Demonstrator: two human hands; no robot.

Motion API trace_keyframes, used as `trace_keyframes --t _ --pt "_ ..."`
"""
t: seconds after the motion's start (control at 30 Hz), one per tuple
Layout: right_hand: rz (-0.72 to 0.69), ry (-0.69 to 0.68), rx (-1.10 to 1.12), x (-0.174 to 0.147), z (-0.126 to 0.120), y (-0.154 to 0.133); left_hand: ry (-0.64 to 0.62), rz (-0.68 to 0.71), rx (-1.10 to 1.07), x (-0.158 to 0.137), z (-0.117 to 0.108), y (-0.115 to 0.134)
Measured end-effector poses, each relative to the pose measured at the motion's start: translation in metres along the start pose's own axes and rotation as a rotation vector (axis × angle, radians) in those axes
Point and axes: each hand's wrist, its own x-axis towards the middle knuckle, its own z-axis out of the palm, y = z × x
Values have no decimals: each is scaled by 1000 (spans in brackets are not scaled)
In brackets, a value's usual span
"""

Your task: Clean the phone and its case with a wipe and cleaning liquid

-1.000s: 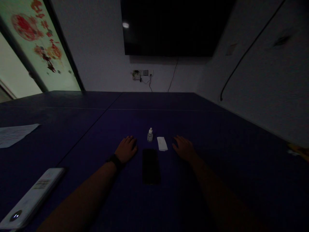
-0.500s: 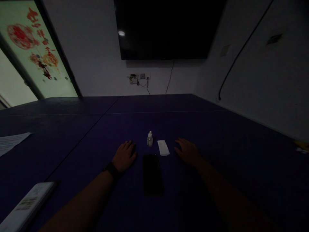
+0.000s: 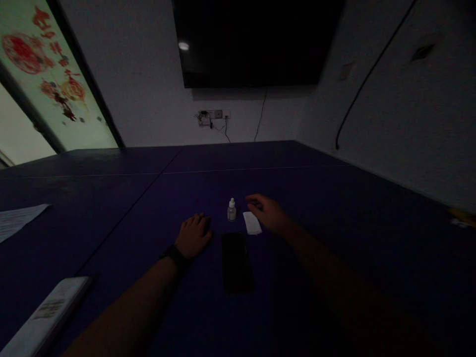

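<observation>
A small clear bottle [image 3: 231,213] with a white cap stands upright in the middle of the dark blue table [image 3: 178,307]. Just right of it lies a folded white cloth or tissue [image 3: 253,225]. Nearer to me is a black smartphone [image 3: 237,263], lying flat with its screen dark. My left hand [image 3: 193,235] rests palm down on the table, left of the bottle and phone, fingers stretched out, holding nothing. Above the far right edge of the white piece hovers my right hand [image 3: 267,210], its thumb and fingers apart and pointing towards the bottle, with nothing in them.
At the lower left lies a white box-like object [image 3: 48,315] with a printed label. A sheet of paper [image 3: 22,219] is at the left edge. Something yellow and white [image 3: 461,218] sits at the far right. A large dark screen [image 3: 256,44] hangs on the wall.
My right hand has lifted off the table and moved left, over the white piece and towards the bottle. My left hand stays in place. The view has shifted slightly.
</observation>
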Motion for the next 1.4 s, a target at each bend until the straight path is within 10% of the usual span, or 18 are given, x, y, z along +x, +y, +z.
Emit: trace_keyframes --t 0.3,0.7,1.4 --pt "-1 -9 117 29 47 3 -9 -3 -2 0 -1 1" --pt "80 -150 -204 21 27 50 -20 -8 6 0 -3 3" --pt "99 -271 -359 16 10 3 -55 -18 -3 -2 -8 6"
